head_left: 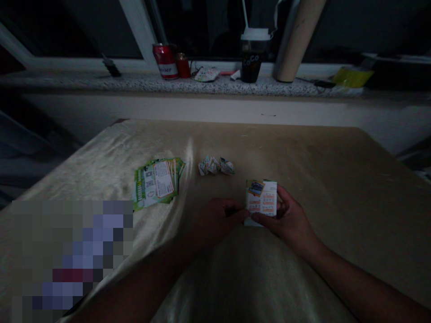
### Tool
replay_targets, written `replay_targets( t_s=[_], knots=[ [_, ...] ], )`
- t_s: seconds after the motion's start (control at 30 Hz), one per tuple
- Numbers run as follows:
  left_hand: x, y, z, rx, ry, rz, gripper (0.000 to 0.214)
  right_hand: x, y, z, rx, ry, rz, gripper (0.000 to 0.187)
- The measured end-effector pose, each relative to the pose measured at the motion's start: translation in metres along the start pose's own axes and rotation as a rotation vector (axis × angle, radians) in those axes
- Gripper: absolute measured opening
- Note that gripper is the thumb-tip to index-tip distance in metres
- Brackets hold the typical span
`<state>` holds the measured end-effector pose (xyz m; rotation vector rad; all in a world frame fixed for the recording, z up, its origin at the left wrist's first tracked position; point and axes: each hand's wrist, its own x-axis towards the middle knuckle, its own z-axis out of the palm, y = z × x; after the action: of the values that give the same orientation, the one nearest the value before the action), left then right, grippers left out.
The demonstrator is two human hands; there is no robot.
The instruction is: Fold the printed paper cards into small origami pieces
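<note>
Print on leaflet (261, 197) I hold: too small to read. Some fingers of my right hand (292, 215) hidden behind it. My left forearm (161, 269) cut off by bottom edge, right forearm (363, 278) near lower right corner. Pixelated blocks (60, 260) mask lower left. Green cards (148, 190) mostly covered by top one. Cardboard tube (299, 40) cut off by top edge.

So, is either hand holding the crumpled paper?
No, the crumpled paper lies on the table, while the left hand and right hand both hold a small printed sheet.
</note>
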<state>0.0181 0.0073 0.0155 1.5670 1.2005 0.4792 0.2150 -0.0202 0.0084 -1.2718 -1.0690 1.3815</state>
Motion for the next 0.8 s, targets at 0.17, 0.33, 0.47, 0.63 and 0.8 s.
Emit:
replay_targets(
  t_s=[0.17, 0.33, 0.47, 0.63, 0.8],
  knots=[
    [-0.0007, 0.0025, -0.0005, 0.015, 0.005, -0.017, 0.029, 0.0008, 0.0001, -0.0001, -0.011, -0.015, -0.001, 0.064],
    [-0.0003, 0.0006, -0.0005, 0.025, 0.012, 0.005, 0.03, 0.0012, 0.002, -0.0011, -0.011, -0.017, -0.006, 0.065],
    [-0.0001, -0.0001, -0.0001, 0.004, 0.002, 0.006, 0.032, 0.0012, 0.0037, -0.0015, 0.001, -0.024, -0.012, 0.064],
    [-0.0012, 0.0007, 0.0011, -0.011, 0.008, 0.005, 0.03, 0.0008, 0.0036, -0.0018, -0.005, -0.026, -0.015, 0.062],
    [-0.002, 0.0006, 0.001, 0.022, 0.031, -0.002, 0.031, 0.0, 0.0022, -0.0007, 0.007, -0.022, -0.009, 0.064]
  ],
)
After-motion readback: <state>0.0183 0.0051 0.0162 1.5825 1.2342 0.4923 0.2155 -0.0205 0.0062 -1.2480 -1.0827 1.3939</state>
